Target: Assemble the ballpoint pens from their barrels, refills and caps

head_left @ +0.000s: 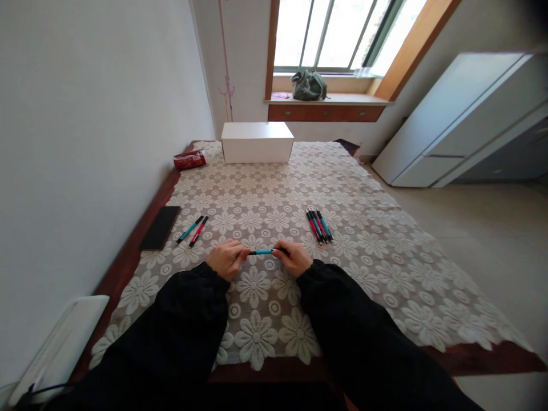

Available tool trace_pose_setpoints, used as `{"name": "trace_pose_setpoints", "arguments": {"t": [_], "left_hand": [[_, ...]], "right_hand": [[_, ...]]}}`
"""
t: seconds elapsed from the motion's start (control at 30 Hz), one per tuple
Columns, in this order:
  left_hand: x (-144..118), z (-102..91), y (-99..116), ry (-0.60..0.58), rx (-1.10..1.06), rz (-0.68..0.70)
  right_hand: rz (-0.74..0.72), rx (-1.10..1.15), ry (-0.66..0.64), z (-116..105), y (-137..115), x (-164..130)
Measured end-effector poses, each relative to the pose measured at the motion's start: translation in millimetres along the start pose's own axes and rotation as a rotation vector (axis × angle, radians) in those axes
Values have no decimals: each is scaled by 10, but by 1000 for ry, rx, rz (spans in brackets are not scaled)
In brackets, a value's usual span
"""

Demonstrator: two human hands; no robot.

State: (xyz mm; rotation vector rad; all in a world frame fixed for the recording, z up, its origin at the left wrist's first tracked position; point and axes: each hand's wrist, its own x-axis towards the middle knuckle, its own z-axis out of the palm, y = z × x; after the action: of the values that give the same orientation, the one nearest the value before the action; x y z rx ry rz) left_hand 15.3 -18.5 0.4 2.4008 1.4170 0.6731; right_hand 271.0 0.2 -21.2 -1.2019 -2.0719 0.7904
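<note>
A teal and black pen (261,252) lies level between my two hands, just above the flowered tablecloth. My left hand (228,259) pinches its left end. At the other end my right hand (293,258) has its fingers closed round the black part. Both ends are partly hidden by the fingers. To the left, a teal pen (189,229) and a red pen (198,232) lie side by side. A bunch of several red and teal pens (319,226) rests to the right, beyond my right hand.
A dark flat pad (160,228) lies at the table's left edge, near the wall. Toward the far end stand a white box (257,144) and a red packet (189,160). A white panel-like device (64,342) sits at the near left corner. Lace tablecloth (274,188) covers the table.
</note>
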Motion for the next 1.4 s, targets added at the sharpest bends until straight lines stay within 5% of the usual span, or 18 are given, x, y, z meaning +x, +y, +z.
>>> {"name": "trace_pose_setpoints", "arguments": {"t": [0.7, 1.4], "left_hand": [[-3, 28, 31, 100, -182, -42], [4, 24, 14, -26, -135, -24]], "right_hand": [[-75, -72, 58, 19, 12, -11], [-164, -96, -18, 8, -34, -5]]}}
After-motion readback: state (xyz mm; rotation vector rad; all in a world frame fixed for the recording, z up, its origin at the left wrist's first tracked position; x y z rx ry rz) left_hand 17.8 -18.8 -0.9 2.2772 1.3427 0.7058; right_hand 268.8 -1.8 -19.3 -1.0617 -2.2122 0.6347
